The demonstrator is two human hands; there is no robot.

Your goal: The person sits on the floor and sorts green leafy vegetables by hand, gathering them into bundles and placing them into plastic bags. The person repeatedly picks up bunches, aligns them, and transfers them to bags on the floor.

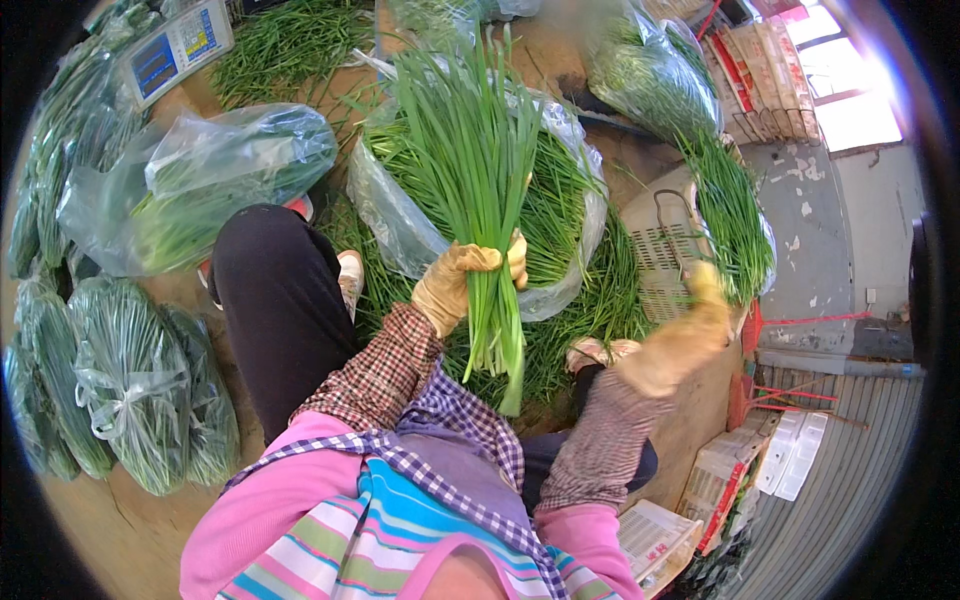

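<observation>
My left hand, in a tan work glove, grips a bunch of green garlic chives near its pale stem ends. The leaves point away from me, above an open clear plastic bag that holds more chives. My right hand, also gloved, is blurred by motion at the right. It is beside a pale slotted plastic crate with a wire handle. Long chives lie over the crate's top. Whether the right fingers hold anything is too blurred to tell.
Loose chives cover the floor around the bag and between my feet. Filled bags and tied bundles lie at the left, near a digital scale. More crates and red-handled tools are at the right.
</observation>
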